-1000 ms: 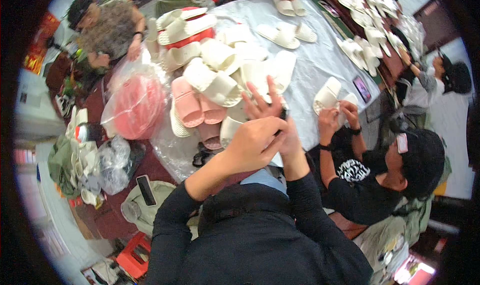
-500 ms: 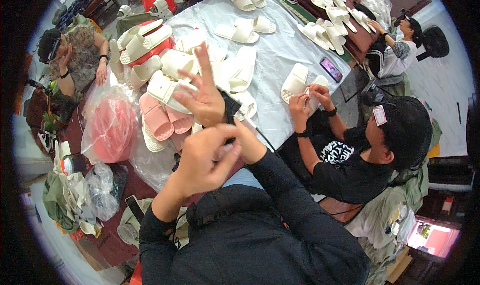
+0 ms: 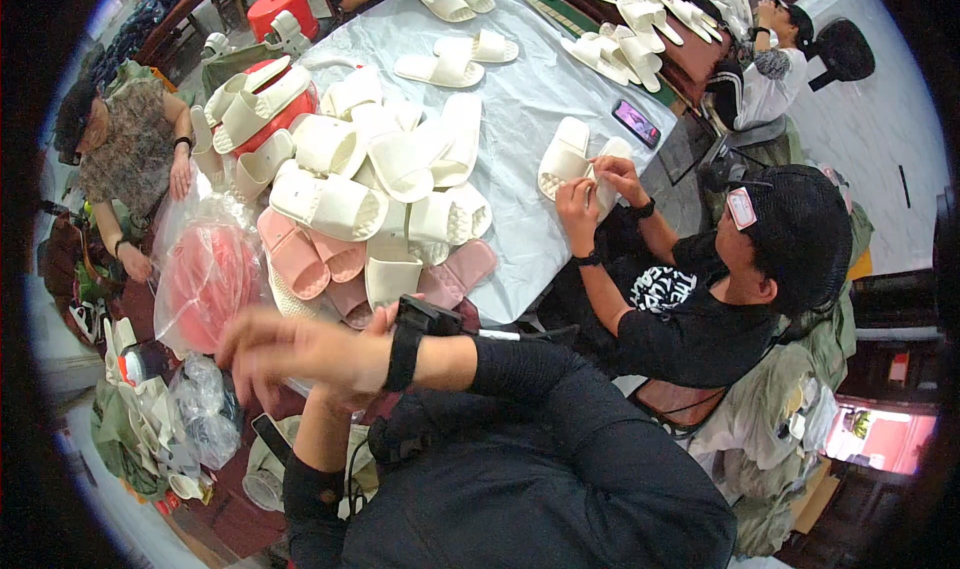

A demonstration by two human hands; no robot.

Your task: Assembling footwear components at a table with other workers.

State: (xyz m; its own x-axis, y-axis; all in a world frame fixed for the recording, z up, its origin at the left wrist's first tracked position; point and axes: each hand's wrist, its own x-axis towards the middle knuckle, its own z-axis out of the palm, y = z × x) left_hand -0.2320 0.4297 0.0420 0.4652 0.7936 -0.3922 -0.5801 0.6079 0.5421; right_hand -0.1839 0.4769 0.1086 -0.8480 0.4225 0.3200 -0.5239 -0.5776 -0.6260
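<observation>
Slippers [image 3: 345, 209] heap beside bagged pink ones [image 3: 205, 274]; both hands [image 3: 300, 354] blurred, grip unclear.

Desk [image 3: 520, 119] under pale sheet. Phone [image 3: 636, 122] near its right edge. Red stool [image 3: 283, 9] at far left. Seated co-worker in black cap [image 3: 790, 234] handles 1 white slipper [image 3: 563, 159].

**Slippers nearest my hands**

Pink slippers [image 3: 330, 259] lie at the heap's near edge, soles and straps jumbled, one [image 3: 455, 274] angled off to the right. White slippers [image 3: 390, 189] piled over them, some upturned, on the grey-covered desk [image 3: 520, 99].
</observation>
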